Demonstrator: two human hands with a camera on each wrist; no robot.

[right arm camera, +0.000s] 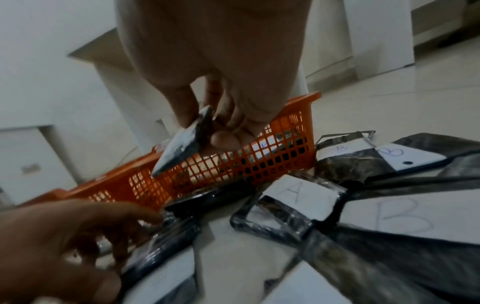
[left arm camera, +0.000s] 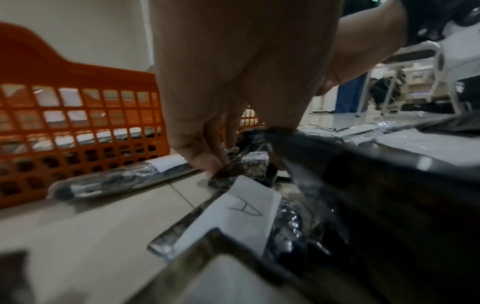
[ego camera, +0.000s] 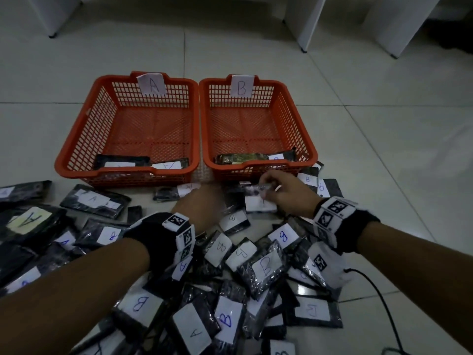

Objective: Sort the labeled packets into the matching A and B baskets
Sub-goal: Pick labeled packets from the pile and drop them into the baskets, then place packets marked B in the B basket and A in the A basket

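Head view: right hand [ego camera: 279, 192] pinches a small packet [right arm camera: 182, 142], lifted edge-on beside the B basket [ego camera: 309, 149], likely for dropping in. Left hand [ego camera: 202, 203] fingers a floor packet [left arm camera: 228, 174]; grasp unclear. Label unreadable.

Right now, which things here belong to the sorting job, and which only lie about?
Job:
- orange plastic basket labeled A
- orange plastic basket labeled B
- black plastic-wrapped packets with white letter labels
- small packet in the right hand grip
- left hand

Lying about:
- black cable
- white furniture legs
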